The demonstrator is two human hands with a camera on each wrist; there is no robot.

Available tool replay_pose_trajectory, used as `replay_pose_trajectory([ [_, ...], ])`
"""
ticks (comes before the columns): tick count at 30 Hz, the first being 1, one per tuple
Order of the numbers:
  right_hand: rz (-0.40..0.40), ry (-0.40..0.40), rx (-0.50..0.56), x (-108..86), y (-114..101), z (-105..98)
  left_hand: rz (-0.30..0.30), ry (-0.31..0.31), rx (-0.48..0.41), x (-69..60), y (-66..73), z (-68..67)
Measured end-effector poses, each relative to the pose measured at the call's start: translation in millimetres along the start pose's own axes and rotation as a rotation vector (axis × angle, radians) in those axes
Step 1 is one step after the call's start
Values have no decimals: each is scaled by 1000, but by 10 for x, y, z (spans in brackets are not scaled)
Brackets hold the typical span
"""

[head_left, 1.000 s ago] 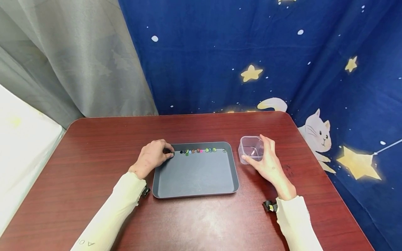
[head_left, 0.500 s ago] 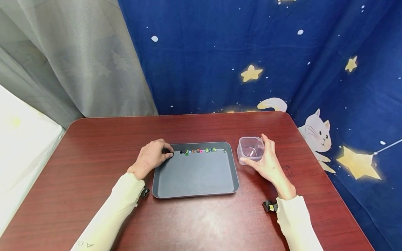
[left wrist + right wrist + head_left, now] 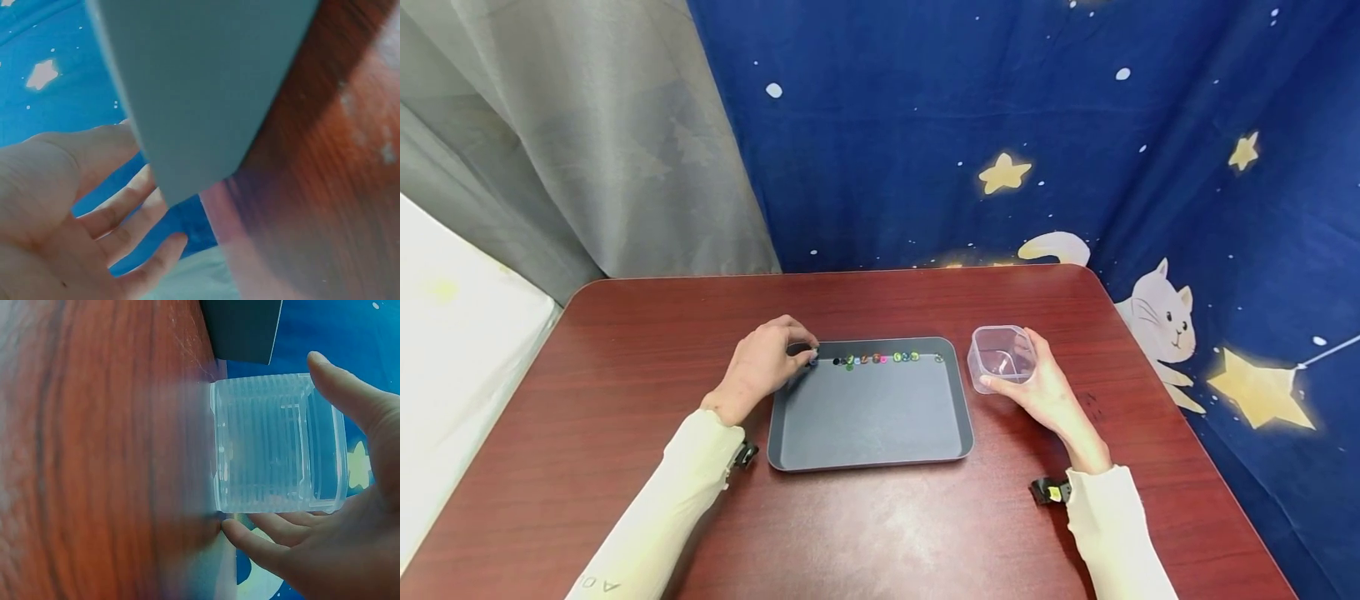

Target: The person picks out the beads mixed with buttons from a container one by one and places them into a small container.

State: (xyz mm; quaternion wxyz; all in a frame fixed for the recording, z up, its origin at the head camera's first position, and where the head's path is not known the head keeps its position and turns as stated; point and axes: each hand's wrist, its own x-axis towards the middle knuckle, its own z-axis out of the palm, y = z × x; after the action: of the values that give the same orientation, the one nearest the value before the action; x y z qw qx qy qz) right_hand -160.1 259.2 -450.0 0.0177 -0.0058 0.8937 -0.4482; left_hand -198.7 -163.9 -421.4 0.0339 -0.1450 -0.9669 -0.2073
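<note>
Over the far left corner of the grey tray (image 3: 872,417) is my left hand (image 3: 756,367), thumb and index finger pinching a small marble (image 3: 816,351), mostly hidden by the fingertips. A dark bluish marble (image 3: 812,362) shows just below them. Several coloured marbles (image 3: 877,358) lie in a row along the tray's far wall. In the left wrist view, the tray's side hides the fingertips of the left hand (image 3: 75,206). Right of the tray, my right hand (image 3: 1047,387) holds a clear square plastic container (image 3: 997,385) between thumb and fingers; it stands upright on the table.
The reddish-brown wooden table (image 3: 880,525) extends around the tray. A blue star-patterned curtain (image 3: 910,150) and a grey curtain (image 3: 595,150) hang behind its far edge. A white surface (image 3: 460,350) borders the left side.
My left hand has risen slightly from the tray's corner with its fingertips together, exposing the bluish marble below. The container has shifted slightly left and back under my right hand.
</note>
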Motion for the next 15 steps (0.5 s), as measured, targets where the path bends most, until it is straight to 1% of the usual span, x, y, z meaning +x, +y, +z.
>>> replay_pose_trajectory([
  [3, -8, 1, 6, 0, 17, -4, 4, 24, -27, 24, 55, -24],
  [10, -17, 0, 14, -4, 31, -2, 52, 114, -83, 71, 200, -51],
  [12, -17, -2, 14, -7, 36, 0, 63, 130, -96, 78, 233, -55],
  [15, -20, -2, 11, -9, 44, 6, 76, 136, -107, 84, 272, -69],
])
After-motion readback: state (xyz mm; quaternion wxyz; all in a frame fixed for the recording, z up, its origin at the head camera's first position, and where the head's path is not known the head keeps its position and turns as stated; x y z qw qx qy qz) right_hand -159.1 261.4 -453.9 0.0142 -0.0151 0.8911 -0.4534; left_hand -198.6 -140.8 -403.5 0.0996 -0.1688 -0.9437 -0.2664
